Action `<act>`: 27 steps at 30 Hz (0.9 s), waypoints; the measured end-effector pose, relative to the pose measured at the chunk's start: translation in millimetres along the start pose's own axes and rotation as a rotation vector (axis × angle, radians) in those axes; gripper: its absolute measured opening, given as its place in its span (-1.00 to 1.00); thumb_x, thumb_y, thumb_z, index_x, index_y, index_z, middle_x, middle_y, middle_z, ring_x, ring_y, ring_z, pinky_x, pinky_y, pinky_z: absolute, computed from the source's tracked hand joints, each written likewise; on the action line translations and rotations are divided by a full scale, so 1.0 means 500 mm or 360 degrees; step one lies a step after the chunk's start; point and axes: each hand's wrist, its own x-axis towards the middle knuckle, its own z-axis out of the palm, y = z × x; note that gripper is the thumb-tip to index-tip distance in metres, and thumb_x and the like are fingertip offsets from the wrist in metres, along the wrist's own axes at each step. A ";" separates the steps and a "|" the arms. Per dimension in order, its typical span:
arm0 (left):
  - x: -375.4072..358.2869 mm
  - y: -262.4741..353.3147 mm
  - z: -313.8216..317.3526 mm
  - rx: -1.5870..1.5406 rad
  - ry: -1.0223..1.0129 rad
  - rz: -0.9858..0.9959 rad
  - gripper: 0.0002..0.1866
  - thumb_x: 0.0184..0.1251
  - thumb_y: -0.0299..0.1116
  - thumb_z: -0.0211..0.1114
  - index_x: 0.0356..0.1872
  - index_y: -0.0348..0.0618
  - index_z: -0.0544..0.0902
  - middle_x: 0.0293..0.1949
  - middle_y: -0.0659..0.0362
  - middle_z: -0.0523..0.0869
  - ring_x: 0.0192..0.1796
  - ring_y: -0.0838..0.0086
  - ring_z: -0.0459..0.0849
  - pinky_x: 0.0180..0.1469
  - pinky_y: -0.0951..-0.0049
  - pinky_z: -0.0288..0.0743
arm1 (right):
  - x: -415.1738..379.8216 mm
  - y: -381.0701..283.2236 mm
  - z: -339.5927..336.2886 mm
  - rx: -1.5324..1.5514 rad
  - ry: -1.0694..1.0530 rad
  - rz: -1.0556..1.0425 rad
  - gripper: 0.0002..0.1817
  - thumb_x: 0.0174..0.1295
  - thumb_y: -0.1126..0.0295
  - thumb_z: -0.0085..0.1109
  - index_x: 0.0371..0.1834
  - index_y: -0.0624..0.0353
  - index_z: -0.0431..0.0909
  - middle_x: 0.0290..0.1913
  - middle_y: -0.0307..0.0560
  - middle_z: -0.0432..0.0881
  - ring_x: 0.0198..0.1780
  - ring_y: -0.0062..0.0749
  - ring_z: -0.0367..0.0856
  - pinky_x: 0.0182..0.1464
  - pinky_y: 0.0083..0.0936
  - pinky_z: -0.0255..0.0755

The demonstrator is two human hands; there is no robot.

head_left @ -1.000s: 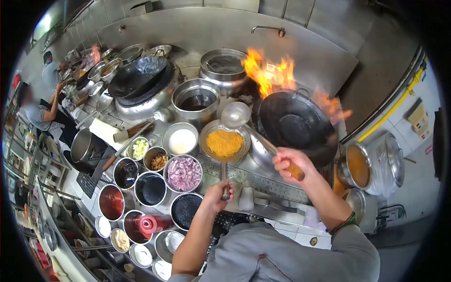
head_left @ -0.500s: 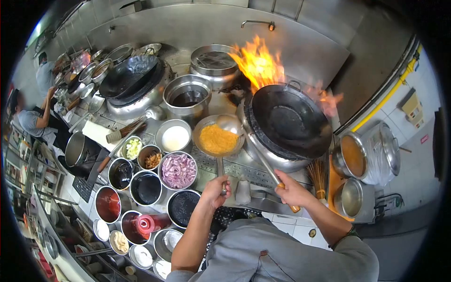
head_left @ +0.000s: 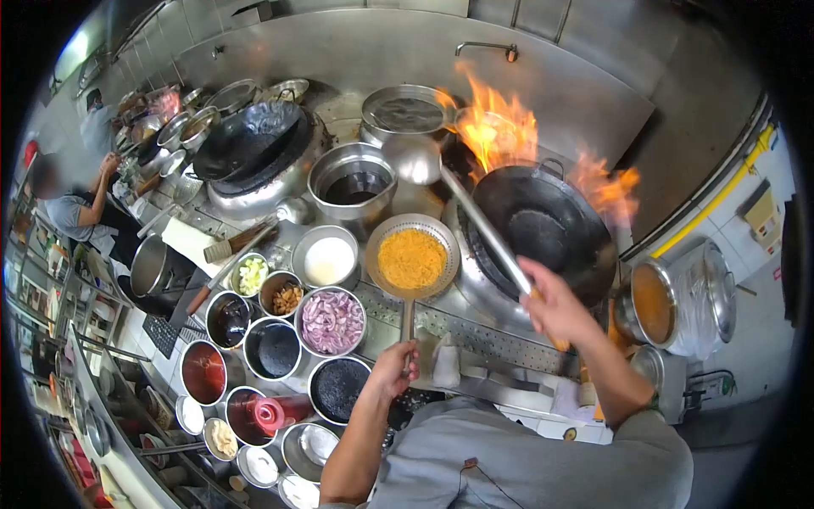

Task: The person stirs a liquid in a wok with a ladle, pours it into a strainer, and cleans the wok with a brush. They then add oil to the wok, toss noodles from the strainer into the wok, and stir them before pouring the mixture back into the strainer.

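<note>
My left hand [head_left: 397, 368] grips the handle of a perforated strainer [head_left: 373, 273], which holds an orange-yellow crumbly food [head_left: 412, 258]. Around the wooden-ended handle of a long metal ladle [head_left: 415, 159], my right hand [head_left: 549, 299] is closed. The ladle's bowl is raised above the strainer, between the pot of dark liquid [head_left: 352, 174] and the back covered pot [head_left: 407, 110]. To the right, a black wok [head_left: 543, 225] sits on its burner, dark inside, with tall flames [head_left: 500, 127] at its back edge.
A second wok [head_left: 246, 140] stands at the left. Bowls of sliced purple onion [head_left: 331, 322], white powder [head_left: 329, 260] and red sauce [head_left: 203, 371] are left of the strainer. A faucet [head_left: 487, 49] is on the back wall. Two people [head_left: 72, 208] are at the far left.
My right hand has risen with the ladle, whose bowl has left the strainer and moved up and away. The view has shifted slightly. The flames have changed shape.
</note>
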 end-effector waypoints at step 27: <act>-0.126 0.063 0.101 0.0264 -0.0065 0.0012 -0.81 0.27 -0.44 0.28 -0.23 -0.23 0.44 -0.47 0.23 0.47 -0.56 0.57 0.44 -0.60 0.52 0.26 | 0.351 -0.165 -0.178 0.2764 -0.0814 0.0058 -0.89 0.13 0.64 -0.01 -0.35 0.24 0.28 -0.44 -0.21 0.35 -0.46 -0.54 0.46 -0.47 -0.60 0.31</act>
